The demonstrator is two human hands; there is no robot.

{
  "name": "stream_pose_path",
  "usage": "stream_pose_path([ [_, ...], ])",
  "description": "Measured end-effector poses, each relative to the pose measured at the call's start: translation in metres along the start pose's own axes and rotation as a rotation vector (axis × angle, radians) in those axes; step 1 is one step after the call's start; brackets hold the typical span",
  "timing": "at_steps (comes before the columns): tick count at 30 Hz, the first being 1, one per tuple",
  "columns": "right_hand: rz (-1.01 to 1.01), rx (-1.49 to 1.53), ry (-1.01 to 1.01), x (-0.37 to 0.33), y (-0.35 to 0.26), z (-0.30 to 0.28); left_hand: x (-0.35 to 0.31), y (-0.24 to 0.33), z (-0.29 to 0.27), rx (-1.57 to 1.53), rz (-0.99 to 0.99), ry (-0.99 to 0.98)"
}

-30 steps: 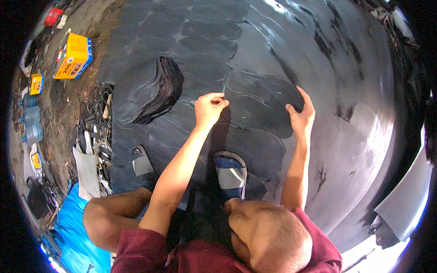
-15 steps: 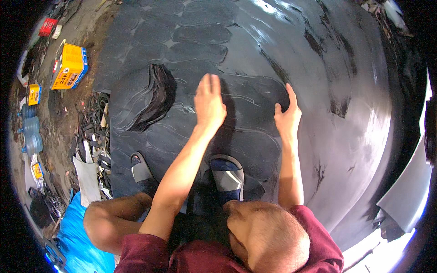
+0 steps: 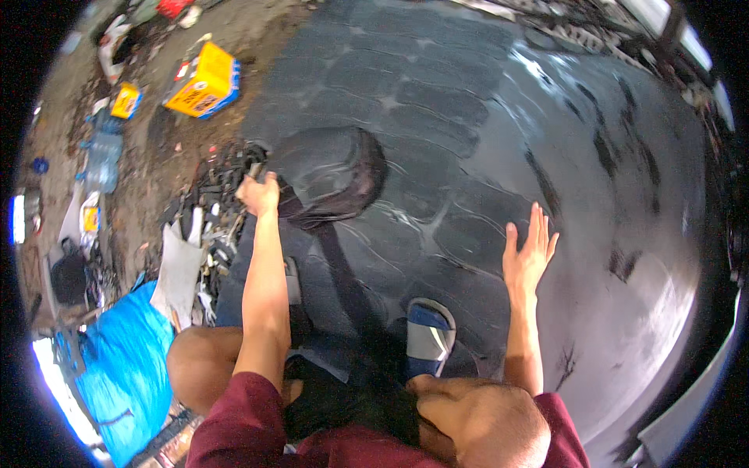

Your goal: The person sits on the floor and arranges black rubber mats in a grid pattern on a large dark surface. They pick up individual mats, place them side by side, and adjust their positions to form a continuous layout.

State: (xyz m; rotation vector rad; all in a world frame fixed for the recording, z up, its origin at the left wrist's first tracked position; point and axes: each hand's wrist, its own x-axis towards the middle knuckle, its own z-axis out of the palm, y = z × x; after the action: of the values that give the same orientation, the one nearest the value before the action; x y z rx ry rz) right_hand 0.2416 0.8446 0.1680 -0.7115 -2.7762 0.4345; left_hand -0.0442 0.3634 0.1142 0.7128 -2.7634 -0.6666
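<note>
A large black sheet (image 3: 593, 312), marked with rows of sole-shaped outlines, spreads under and ahead of me. On its left part lies a stack of dark sole-shaped pieces (image 3: 331, 175), blurred. My left hand (image 3: 259, 195) is at the sheet's left edge, beside the stack and next to a heap of dark scraps (image 3: 222, 175). Its fingers are curled at a small greyish thing, too blurred to name. My right hand (image 3: 528, 253) hovers over or rests on the sheet, fingers spread and nothing in them. A sole-shaped outline (image 3: 472, 232) lies just to its left.
My sandalled foot (image 3: 429, 335) stands on the sheet. Leftward on the dirt floor are a yellow and blue box (image 3: 204, 82), a smaller yellow box (image 3: 126, 101), clear plastic bottles (image 3: 103, 160) and a pale grey scrap (image 3: 179, 265). A blue plastic sheet (image 3: 125, 366) lies lower left.
My left hand has gone from the middle of the black sheet leftward to the scrap heap. My right hand has spread its fingers beside the sole-shaped outlines. The whole view has swung left.
</note>
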Motion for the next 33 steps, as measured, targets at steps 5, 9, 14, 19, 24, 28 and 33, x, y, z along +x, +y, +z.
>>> stream_pose_path([
  [5, -0.104, 0.461, -0.131, -0.009, -0.051, 0.012, 0.008, -0.005, -0.003, 0.174, -0.165, -0.349],
  [9, -0.048, 0.55, -0.235, -0.027, -0.06, 0.014, -0.024, 0.032, -0.018, 0.357, 0.226, -0.024],
  [14, 0.244, 0.916, -0.002, -0.014, -0.018, 0.03, -0.167, 0.199, -0.02, -0.547, 0.644, -0.515],
  [19, 0.639, 1.837, 0.36, 0.078, 0.05, -0.057, -0.266, 0.326, -0.032, -1.193, 0.325, -1.133],
  [24, 0.375, 0.917, 0.338, 0.109, 0.056, -0.116, -0.245, 0.359, 0.04, -0.97, 0.23, -1.038],
  [28, 0.387, 0.573, 0.411, 0.107, 0.105, -0.028, -0.228, 0.336, 0.132, -0.606, 0.372, -1.081],
  [33, 0.592, 0.476, 0.264, 0.095, 0.097, 0.002, -0.233, 0.309, 0.179, -0.435, 0.334, -1.015],
])
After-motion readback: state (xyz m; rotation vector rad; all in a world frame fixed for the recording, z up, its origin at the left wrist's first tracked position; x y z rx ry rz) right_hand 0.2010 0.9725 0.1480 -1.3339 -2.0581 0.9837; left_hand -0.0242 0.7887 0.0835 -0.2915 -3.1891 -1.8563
